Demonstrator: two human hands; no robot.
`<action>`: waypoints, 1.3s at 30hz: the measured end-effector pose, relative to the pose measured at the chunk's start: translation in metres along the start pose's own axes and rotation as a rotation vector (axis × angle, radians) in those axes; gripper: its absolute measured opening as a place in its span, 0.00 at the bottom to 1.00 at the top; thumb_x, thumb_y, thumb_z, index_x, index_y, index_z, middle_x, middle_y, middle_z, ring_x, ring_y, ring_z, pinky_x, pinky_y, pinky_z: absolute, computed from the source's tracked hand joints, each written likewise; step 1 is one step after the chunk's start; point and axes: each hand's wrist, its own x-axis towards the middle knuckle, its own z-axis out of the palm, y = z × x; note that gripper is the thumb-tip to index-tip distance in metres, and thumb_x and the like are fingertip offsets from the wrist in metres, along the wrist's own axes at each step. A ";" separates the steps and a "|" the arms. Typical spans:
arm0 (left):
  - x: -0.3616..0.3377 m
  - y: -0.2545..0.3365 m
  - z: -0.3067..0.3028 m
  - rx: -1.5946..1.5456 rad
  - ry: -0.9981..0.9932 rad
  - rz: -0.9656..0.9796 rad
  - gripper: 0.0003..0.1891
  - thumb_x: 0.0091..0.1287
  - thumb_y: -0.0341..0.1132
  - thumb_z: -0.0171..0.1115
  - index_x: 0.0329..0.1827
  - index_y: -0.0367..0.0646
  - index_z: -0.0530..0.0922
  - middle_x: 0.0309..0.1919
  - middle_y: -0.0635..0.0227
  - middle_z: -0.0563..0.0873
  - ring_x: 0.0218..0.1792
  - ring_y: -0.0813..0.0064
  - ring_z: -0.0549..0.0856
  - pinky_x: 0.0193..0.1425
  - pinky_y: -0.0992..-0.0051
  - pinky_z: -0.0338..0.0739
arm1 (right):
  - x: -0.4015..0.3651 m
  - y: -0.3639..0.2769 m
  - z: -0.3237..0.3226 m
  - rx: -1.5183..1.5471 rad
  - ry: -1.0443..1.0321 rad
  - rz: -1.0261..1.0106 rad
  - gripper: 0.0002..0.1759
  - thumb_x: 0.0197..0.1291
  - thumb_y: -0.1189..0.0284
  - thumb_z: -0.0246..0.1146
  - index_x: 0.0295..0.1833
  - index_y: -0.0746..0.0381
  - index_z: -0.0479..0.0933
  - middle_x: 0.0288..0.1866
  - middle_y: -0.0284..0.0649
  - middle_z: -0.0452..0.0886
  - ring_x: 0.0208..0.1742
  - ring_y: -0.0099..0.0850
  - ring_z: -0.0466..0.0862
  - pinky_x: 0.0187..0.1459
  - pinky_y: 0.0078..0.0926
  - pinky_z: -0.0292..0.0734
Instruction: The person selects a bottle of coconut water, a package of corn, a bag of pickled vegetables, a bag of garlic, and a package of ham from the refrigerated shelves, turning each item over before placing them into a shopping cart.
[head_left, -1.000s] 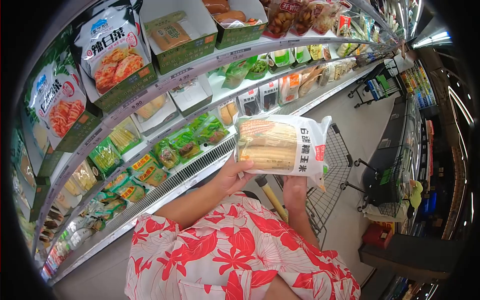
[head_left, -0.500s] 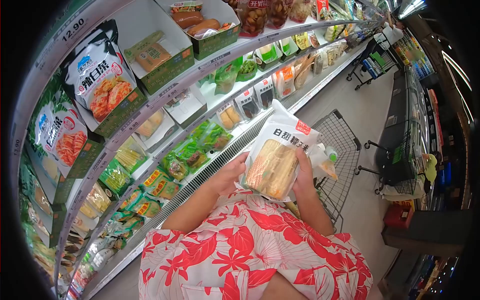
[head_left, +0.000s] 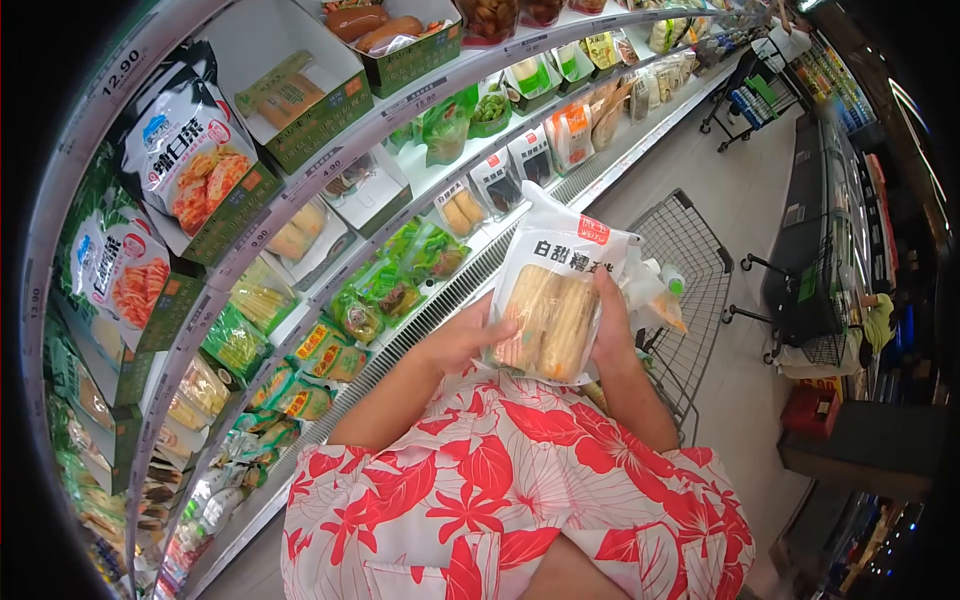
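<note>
Between my two hands is a white plastic pack of corn with a clear window, black lettering and a red logo. Its window shows husk-coloured cobs side by side. My left hand grips the lower left edge, its thumb laid over the front and its other fingers mostly hidden. On the opposite edge, my right hand holds the pack with the thumb along its side. The pack is in front of my chest, facing me. Similar corn packs stand on the shelf just behind it.
A refrigerated shelf unit with bagged kimchi, sausages and green vegetable packs runs along the left. A wire shopping cart with bagged items stands just right of me. More carts are farther right in the aisle.
My left hand has shifted so its thumb now lies across the pack's front. The pack has turned slightly more upright and faces me more squarely. The view has shifted a little.
</note>
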 end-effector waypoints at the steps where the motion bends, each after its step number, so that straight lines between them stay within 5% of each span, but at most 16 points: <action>1: 0.000 0.000 0.002 -0.003 0.003 -0.005 0.48 0.60 0.49 0.71 0.76 0.41 0.52 0.68 0.62 0.69 0.67 0.68 0.71 0.69 0.65 0.67 | -0.001 0.000 -0.001 0.011 -0.002 0.012 0.29 0.70 0.54 0.54 0.65 0.65 0.67 0.56 0.45 0.79 0.54 0.35 0.82 0.55 0.35 0.79; 10: 0.010 -0.006 0.006 0.227 0.051 0.066 0.45 0.62 0.45 0.70 0.75 0.37 0.53 0.66 0.60 0.71 0.66 0.70 0.71 0.69 0.68 0.66 | -0.005 0.000 -0.009 -0.038 0.050 -0.038 0.26 0.70 0.58 0.54 0.63 0.67 0.68 0.56 0.46 0.79 0.54 0.35 0.82 0.55 0.33 0.79; 14: 0.021 -0.022 -0.002 0.522 0.204 0.078 0.40 0.65 0.46 0.67 0.71 0.33 0.57 0.60 0.58 0.75 0.60 0.72 0.75 0.65 0.71 0.70 | -0.009 -0.007 -0.002 -0.043 0.044 -0.023 0.24 0.69 0.64 0.57 0.65 0.66 0.65 0.57 0.41 0.78 0.55 0.30 0.80 0.56 0.30 0.77; 16: 0.031 -0.021 0.005 0.719 0.448 0.038 0.36 0.68 0.51 0.62 0.70 0.35 0.60 0.56 0.59 0.78 0.57 0.73 0.78 0.61 0.71 0.73 | -0.012 -0.007 0.003 -0.025 -0.008 -0.007 0.26 0.69 0.62 0.57 0.65 0.66 0.65 0.58 0.41 0.77 0.56 0.31 0.79 0.58 0.31 0.75; 20: 0.047 -0.026 -0.002 0.380 0.477 0.153 0.34 0.71 0.58 0.54 0.68 0.38 0.65 0.55 0.58 0.79 0.52 0.71 0.81 0.55 0.70 0.78 | -0.016 -0.011 0.024 0.004 -0.235 -0.064 0.35 0.67 0.56 0.58 0.69 0.69 0.60 0.64 0.43 0.72 0.65 0.32 0.73 0.65 0.32 0.67; 21: 0.045 -0.014 0.003 0.044 0.348 0.093 0.33 0.72 0.58 0.49 0.66 0.38 0.66 0.53 0.56 0.80 0.51 0.68 0.82 0.53 0.70 0.79 | -0.015 -0.015 0.032 -0.072 -0.360 -0.117 0.43 0.66 0.51 0.58 0.74 0.70 0.52 0.70 0.46 0.66 0.69 0.32 0.67 0.68 0.32 0.62; 23: 0.045 -0.007 -0.005 -0.418 0.074 0.012 0.31 0.73 0.61 0.42 0.64 0.44 0.70 0.50 0.59 0.82 0.47 0.65 0.84 0.47 0.66 0.83 | -0.020 -0.010 0.034 -0.296 -0.431 -0.216 0.39 0.70 0.58 0.54 0.77 0.68 0.48 0.74 0.45 0.60 0.74 0.33 0.61 0.71 0.33 0.56; 24: 0.066 -0.039 -0.057 -0.501 -0.356 0.054 0.30 0.72 0.58 0.46 0.66 0.44 0.68 0.49 0.61 0.82 0.46 0.66 0.84 0.44 0.65 0.84 | -0.024 -0.005 0.034 -0.425 -0.470 -0.273 0.37 0.71 0.61 0.53 0.77 0.68 0.49 0.75 0.44 0.59 0.75 0.34 0.60 0.73 0.34 0.53; 26: 0.045 -0.030 -0.031 -0.661 -0.161 0.197 0.29 0.73 0.54 0.47 0.69 0.44 0.65 0.51 0.59 0.80 0.48 0.65 0.83 0.51 0.63 0.82 | -0.028 0.001 0.040 -0.320 -0.475 -0.148 0.28 0.72 0.68 0.51 0.74 0.66 0.60 0.75 0.42 0.61 0.77 0.36 0.56 0.75 0.38 0.45; 27: 0.041 -0.013 -0.007 -0.715 0.216 0.250 0.27 0.75 0.51 0.43 0.70 0.44 0.64 0.55 0.55 0.77 0.51 0.63 0.81 0.58 0.61 0.79 | -0.027 0.002 0.041 -0.473 -0.536 -0.205 0.25 0.71 0.69 0.52 0.71 0.64 0.65 0.75 0.42 0.63 0.77 0.38 0.57 0.75 0.40 0.44; 30: 0.038 -0.023 -0.024 -0.757 -0.100 0.404 0.26 0.77 0.48 0.41 0.71 0.43 0.62 0.59 0.54 0.74 0.55 0.62 0.79 0.65 0.61 0.74 | -0.019 0.005 0.042 -0.775 -0.657 -0.316 0.19 0.69 0.71 0.53 0.64 0.60 0.76 0.74 0.43 0.66 0.77 0.42 0.59 0.75 0.43 0.41; 32: 0.036 -0.026 -0.029 -0.716 0.111 0.369 0.27 0.75 0.50 0.44 0.70 0.43 0.62 0.58 0.54 0.74 0.53 0.63 0.79 0.61 0.62 0.76 | -0.013 0.003 0.041 -0.953 -0.773 -0.418 0.20 0.69 0.73 0.51 0.65 0.65 0.73 0.75 0.43 0.61 0.76 0.37 0.58 0.69 0.35 0.62; 34: 0.036 -0.016 -0.034 -0.889 -0.034 0.261 0.28 0.73 0.52 0.48 0.68 0.42 0.65 0.52 0.56 0.78 0.45 0.63 0.81 0.52 0.63 0.79 | -0.015 0.010 0.038 -0.725 -0.689 -0.251 0.21 0.70 0.73 0.52 0.67 0.63 0.71 0.74 0.43 0.63 0.74 0.36 0.62 0.70 0.36 0.59; 35: 0.030 -0.015 -0.033 -0.520 0.052 0.300 0.29 0.70 0.54 0.53 0.65 0.42 0.68 0.44 0.60 0.80 0.37 0.64 0.82 0.43 0.68 0.80 | -0.014 0.013 0.037 -0.505 -0.594 -0.084 0.23 0.70 0.72 0.52 0.69 0.61 0.69 0.72 0.44 0.65 0.71 0.34 0.66 0.71 0.37 0.57; 36: 0.030 -0.005 -0.035 -0.468 -0.087 0.257 0.28 0.71 0.56 0.52 0.61 0.41 0.71 0.41 0.62 0.82 0.36 0.65 0.84 0.41 0.69 0.82 | -0.012 0.016 0.039 -0.509 -0.614 -0.081 0.23 0.70 0.72 0.52 0.69 0.61 0.69 0.72 0.44 0.65 0.71 0.34 0.66 0.71 0.37 0.57; 39: 0.020 0.003 -0.037 -0.368 0.517 0.356 0.29 0.75 0.57 0.45 0.58 0.37 0.73 0.46 0.59 0.84 0.43 0.69 0.86 0.48 0.68 0.82 | 0.005 0.028 0.041 -0.378 -0.467 0.070 0.40 0.66 0.70 0.60 0.78 0.61 0.47 0.68 0.46 0.66 0.66 0.31 0.70 0.62 0.33 0.71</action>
